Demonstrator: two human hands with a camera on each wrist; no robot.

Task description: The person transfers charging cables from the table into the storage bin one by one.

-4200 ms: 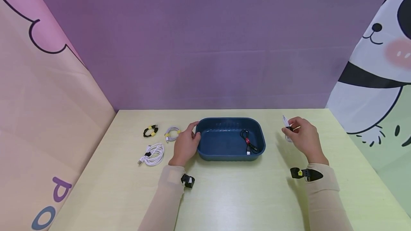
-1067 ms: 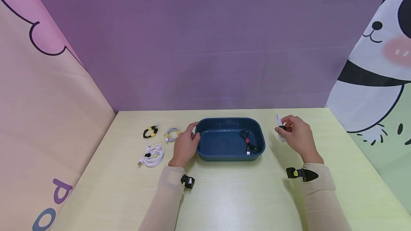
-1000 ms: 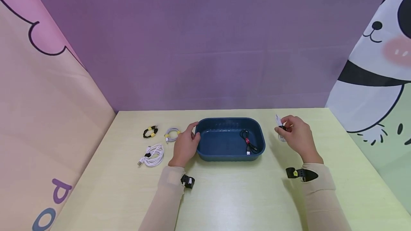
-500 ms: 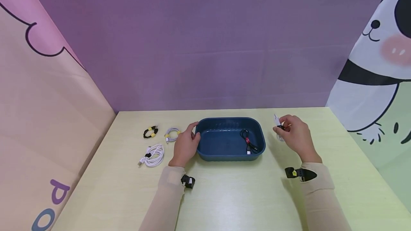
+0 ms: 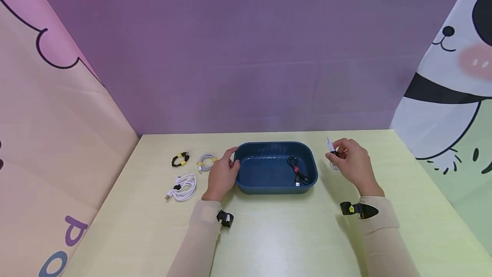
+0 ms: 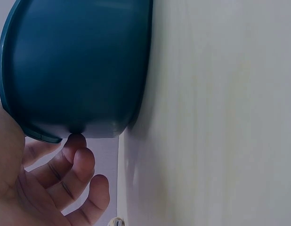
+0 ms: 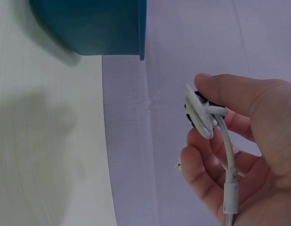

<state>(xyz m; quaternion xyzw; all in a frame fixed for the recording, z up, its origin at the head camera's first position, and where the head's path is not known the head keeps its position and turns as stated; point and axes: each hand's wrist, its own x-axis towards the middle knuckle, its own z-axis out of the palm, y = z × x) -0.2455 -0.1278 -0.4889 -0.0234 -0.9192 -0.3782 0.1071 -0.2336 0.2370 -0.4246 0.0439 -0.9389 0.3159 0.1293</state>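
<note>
A dark blue plastic tray [image 5: 265, 190] stands on the table, with a black USB cable [image 5: 296, 169] in a red tie lying in its right part. At the tray's left end, my left hand [image 5: 221, 176] holds the rim; in the left wrist view its fingers [image 6: 84, 162] are bent against the outer wall. To the right of the tray, my right hand [image 5: 353, 163] pinches a coiled white cable [image 5: 331, 145] with a black tie, raised above the table. In the right wrist view one end of that white cable [image 7: 229, 146] hangs down along the palm.
Left of the tray lie a small black cable [image 5: 180, 159] with yellow ties, a pale cable [image 5: 206, 161] with yellow ties and a larger white cable coil [image 5: 186, 187] with a black tie. A purple cloth backdrop [image 5: 250, 54] rises behind the table.
My right hand has moved left toward the tray with the white cable over the past few seconds, only slightly in the last second. My left hand and the tray stay put.
</note>
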